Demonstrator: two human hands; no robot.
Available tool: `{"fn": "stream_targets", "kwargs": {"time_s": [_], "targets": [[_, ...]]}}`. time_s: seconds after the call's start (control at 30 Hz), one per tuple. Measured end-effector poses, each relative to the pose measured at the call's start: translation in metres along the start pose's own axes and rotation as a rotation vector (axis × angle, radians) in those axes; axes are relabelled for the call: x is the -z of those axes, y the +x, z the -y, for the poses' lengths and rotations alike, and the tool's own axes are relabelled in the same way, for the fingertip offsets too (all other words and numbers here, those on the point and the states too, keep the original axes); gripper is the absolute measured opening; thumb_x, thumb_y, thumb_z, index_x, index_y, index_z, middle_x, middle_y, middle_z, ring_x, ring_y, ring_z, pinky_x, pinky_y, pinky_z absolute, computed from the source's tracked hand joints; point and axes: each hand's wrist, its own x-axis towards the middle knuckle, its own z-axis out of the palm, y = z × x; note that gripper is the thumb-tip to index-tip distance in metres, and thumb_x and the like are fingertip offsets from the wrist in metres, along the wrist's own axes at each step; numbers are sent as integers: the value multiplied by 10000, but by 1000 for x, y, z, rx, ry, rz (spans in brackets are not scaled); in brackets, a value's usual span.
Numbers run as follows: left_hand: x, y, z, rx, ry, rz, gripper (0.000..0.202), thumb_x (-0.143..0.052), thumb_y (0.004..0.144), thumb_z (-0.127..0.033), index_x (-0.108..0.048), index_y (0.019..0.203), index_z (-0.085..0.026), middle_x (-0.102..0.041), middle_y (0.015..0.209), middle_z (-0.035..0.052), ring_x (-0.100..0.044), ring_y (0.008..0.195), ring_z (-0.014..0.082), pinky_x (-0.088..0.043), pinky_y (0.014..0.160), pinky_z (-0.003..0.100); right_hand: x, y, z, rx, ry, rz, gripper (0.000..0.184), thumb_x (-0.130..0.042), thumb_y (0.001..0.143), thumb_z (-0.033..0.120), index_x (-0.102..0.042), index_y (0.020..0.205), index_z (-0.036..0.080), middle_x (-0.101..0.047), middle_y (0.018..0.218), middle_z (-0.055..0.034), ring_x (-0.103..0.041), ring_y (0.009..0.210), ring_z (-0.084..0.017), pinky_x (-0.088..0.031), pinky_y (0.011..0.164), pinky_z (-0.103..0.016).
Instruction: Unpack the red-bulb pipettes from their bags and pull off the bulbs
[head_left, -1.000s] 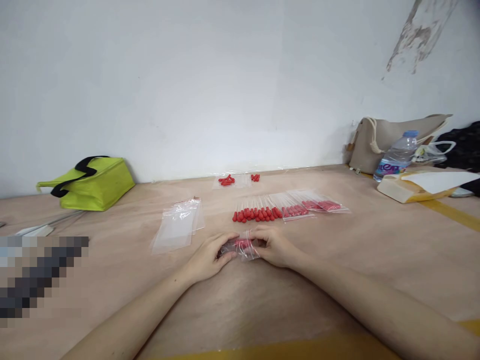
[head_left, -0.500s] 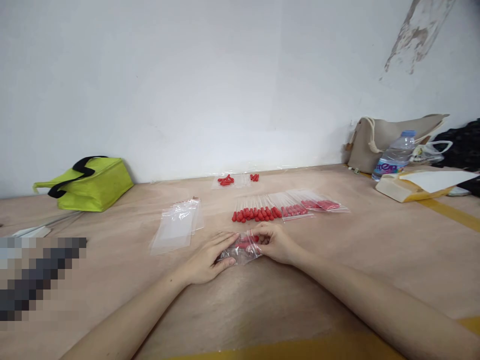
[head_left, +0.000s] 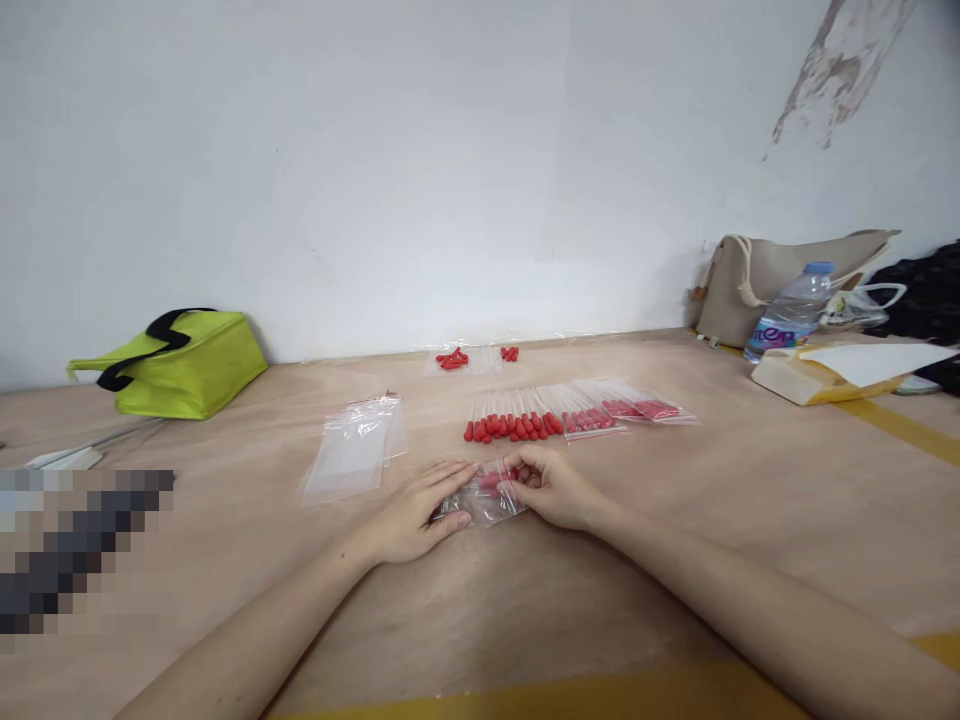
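Observation:
A clear zip bag lies on the table between my hands, with red pieces at its upper right part. My left hand rests over the bag's left side, fingers stretched out and thumb apart on the plastic. At the bag's right edge my right hand is closed in a pinch on the red pieces; its fingertips partly hide them, and whether they are inside the plastic I cannot tell. Just beyond lies a row of red-tipped sticks. Right of it, filled zip bags overlap.
Flat zip bags are stacked left of my hands. Small bags of red pieces lie by the wall. A lime bag stands at left; a water bottle, beige bag and open carton are at right.
My right fingers have shifted slightly over the red pieces, which now sit closer together at the bag's right side. My left hand stays in place.

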Motion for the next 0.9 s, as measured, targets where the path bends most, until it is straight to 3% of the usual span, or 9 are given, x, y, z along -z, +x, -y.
{"fn": "stream_targets", "kwargs": {"time_s": [0.17,0.33,0.43,0.6,0.77,0.83,0.9], "targets": [[1,0,0,21,8,11,533,-418,862,-400,-272,1351,-248,-364,1370,61,-325,1258,214,-290,1040,413,6,-1,1,-194,297,44,327,-698,604,371,-483,751,173,-591,682,14,-562,609,-103,-449,577,-236],[2,-1,-2,23,13,16,528,-412,863,-402,-282,1349,-241,-369,1367,70,-326,1257,221,-290,1036,421,4,-1,0,-211,344,14,419,-790,439,327,-499,691,162,-612,679,11,-588,628,-119,-469,587,-251],[2,-1,-2,25,8,12,528,-414,862,-404,-282,1348,-248,-371,1365,69,-331,1254,222,-289,1035,424,9,1,2,-242,341,-26,388,-793,424,313,-519,648,154,-611,625,18,-570,563,-103,-457,540,-237],[1,0,-2,19,-14,5,521,-421,860,-400,-294,1342,-250,-370,1366,61,-324,1258,219,-282,1041,415,52,11,11,-335,395,-73,271,-750,526,287,-547,635,144,-643,617,-3,-542,489,-72,-409,458,-190],[1,-2,2,27,-21,32,513,-407,866,-408,-285,1344,-267,-336,1387,54,-288,1280,216,-247,1055,424,112,22,20,-282,388,-129,234,-758,511,229,-567,617,147,-628,595,1,-565,517,-89,-429,465,-192],[5,-3,3,18,-44,69,531,-421,857,-419,-277,1346,-272,-300,1405,55,-256,1295,224,-225,1058,441,125,24,25,-213,399,-174,229,-751,525,243,-564,620,152,-625,597,-5,-534,470,-77,-408,431,-194],[10,-3,1,16,-110,100,543,-456,838,-428,-300,1336,-278,-246,1427,47,-213,1310,238,-204,1061,457,123,24,29,-146,405,-262,241,-744,542,275,-550,627,162,-619,603,-5,-529,466,-80,-398,419,-198]]}}
